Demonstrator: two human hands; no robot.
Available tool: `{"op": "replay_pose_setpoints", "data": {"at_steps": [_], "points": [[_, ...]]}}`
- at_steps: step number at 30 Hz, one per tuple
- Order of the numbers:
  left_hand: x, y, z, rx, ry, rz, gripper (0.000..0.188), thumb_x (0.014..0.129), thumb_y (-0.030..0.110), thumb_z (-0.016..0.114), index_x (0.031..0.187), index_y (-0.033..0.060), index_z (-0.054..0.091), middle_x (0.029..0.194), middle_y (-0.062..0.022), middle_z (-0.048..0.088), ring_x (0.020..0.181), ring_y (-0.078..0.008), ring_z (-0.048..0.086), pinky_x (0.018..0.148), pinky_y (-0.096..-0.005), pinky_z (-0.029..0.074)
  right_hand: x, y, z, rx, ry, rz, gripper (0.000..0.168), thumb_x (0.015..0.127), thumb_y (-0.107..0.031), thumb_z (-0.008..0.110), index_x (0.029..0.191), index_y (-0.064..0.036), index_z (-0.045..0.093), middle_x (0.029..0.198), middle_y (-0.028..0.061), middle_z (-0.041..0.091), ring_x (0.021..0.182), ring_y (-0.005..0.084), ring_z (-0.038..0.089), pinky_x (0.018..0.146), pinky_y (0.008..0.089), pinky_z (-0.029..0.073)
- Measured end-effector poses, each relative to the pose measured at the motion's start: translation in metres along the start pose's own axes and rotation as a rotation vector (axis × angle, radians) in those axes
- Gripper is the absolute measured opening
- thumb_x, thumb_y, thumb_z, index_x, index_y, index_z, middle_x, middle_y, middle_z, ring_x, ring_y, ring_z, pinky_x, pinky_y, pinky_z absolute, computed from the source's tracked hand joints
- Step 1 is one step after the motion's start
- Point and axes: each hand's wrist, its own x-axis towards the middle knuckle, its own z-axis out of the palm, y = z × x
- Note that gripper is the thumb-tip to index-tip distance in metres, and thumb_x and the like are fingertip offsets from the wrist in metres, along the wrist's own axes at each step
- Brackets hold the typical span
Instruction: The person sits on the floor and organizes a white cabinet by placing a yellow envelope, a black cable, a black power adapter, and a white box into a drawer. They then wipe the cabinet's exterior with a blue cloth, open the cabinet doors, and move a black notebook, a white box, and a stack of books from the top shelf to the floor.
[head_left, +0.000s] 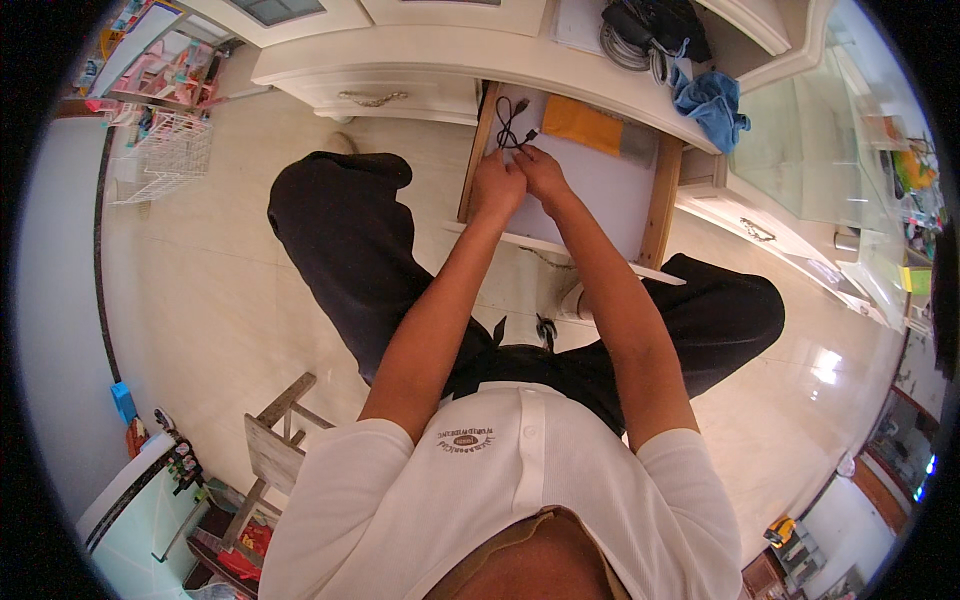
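Both my hands are together over the left part of a pulled-out wooden drawer (667, 202). My left hand (499, 187) and my right hand (541, 174) touch at the fingers and grip a thin black cable (504, 135). The cable's loops and two connector ends stick out beyond my fingertips, above the drawer's pale bottom. At the back of the drawer, to the right of the cable, lies an orange and grey packet or cloth (585, 126). The part of the cable between my fingers is hidden.
A blue cloth (709, 109) hangs over the cabinet's ledge beside a grey coiled cable (628, 49) and a black bag-like item (667, 22). Closed drawers (375, 96) flank the pulled-out one. A wooden stool (277, 450) stands behind me at the left; a white wire basket (176, 150) is farther forward.
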Motion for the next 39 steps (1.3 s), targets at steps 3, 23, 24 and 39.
{"op": "replay_pose_setpoints", "data": {"at_steps": [3, 23, 24, 39], "points": [[-0.005, -0.004, -0.008, 0.052, -0.042, 0.035, 0.03, 0.083, 0.013, 0.052, 0.101, -0.0084, 0.063, 0.101, -0.0304, 0.063, 0.099, -0.0469, 0.059, 0.088, -0.0508, 0.048, -0.005, -0.011, -0.005, -0.11, -0.059, 0.05, 0.034, 0.089, -0.033, 0.056, 0.1, -0.004, 0.071, 0.1, 0.0208, 0.07, 0.092, 0.0385, 0.065, 0.082, 0.0435, 0.051], [-0.015, 0.029, -0.023, 0.102, -0.23, 0.18, 0.022, 0.087, 0.014, 0.054, 0.085, -0.0054, 0.064, 0.09, -0.028, 0.064, 0.085, -0.0465, 0.062, 0.075, -0.0507, 0.049, 0.016, 0.043, -0.005, 0.1, -0.074, 0.104, 0.027, 0.081, -0.027, 0.061, 0.089, -0.004, 0.073, 0.092, 0.02, 0.07, 0.086, 0.0387, 0.067, 0.077, 0.0436, 0.053], [-0.017, 0.024, -0.023, 0.095, -0.196, 0.175, 0.022, 0.087, 0.014, 0.054, 0.086, -0.0047, 0.065, 0.09, -0.0273, 0.065, 0.086, -0.0458, 0.062, 0.076, -0.0502, 0.049, 0.017, 0.042, -0.002, 0.069, -0.055, 0.061, 0.027, 0.081, -0.027, 0.06, 0.088, -0.004, 0.072, 0.092, 0.0203, 0.07, 0.086, 0.0392, 0.066, 0.076, 0.0439, 0.052], [-0.017, 0.012, -0.025, -0.174, 0.008, 0.123, 0.013, 0.089, 0.007, 0.061, 0.096, 0.0029, 0.071, 0.085, -0.0109, 0.071, 0.078, -0.0205, 0.068, 0.074, -0.0323, 0.053, -0.075, -0.113, -0.115, 0.172, 0.08, -0.051, 0.015, 0.091, -0.014, 0.066, 0.097, -0.002, 0.072, 0.082, 0.0046, 0.071, 0.075, 0.0089, 0.066, 0.069, 0.0225, 0.052]]}}
